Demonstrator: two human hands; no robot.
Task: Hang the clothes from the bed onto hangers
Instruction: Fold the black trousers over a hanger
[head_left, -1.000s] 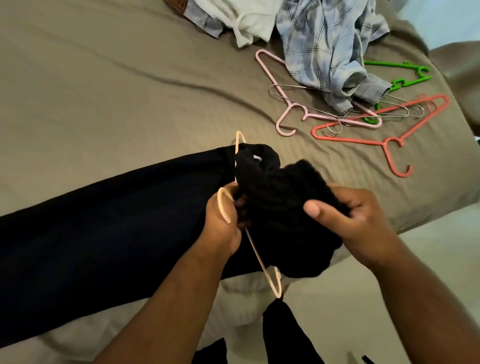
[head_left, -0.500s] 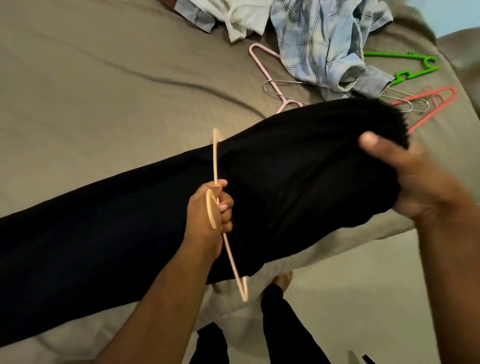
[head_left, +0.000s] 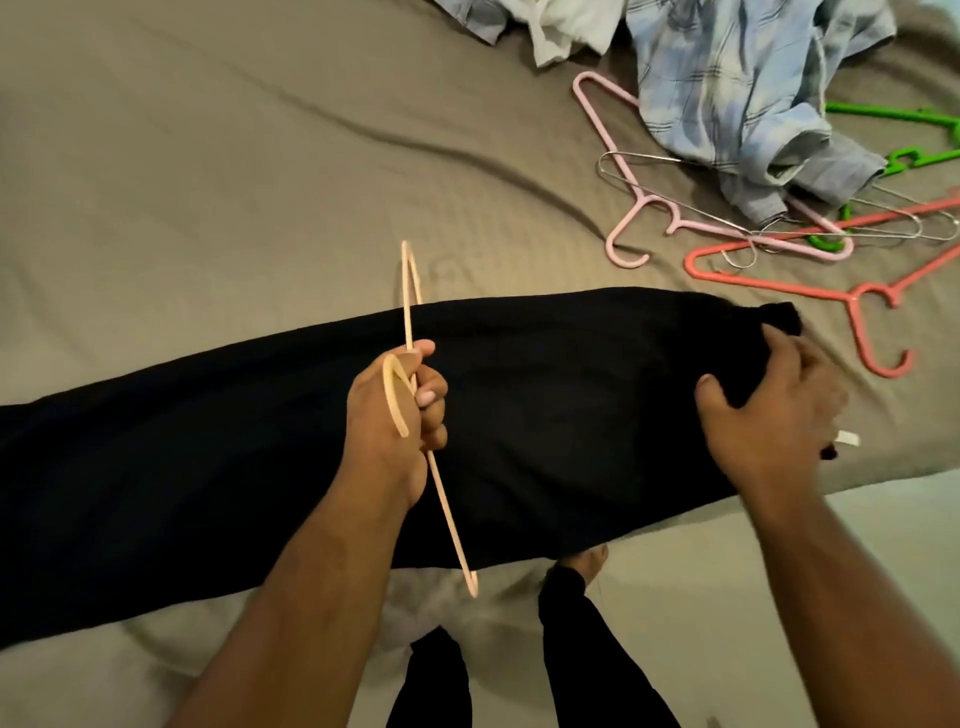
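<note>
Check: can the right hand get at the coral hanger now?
Probably yes: the coral hanger lies beside the right hand on the bed, its hook end uncovered; but that hand grips the black garment and must let go first.

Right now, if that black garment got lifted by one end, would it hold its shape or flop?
Probably flop: the garment lies draped over the bed edge and bunches where the right hand grips it. It lies thin and flat, so likely light. It may slide along the hanger the left hand holds.
</note>
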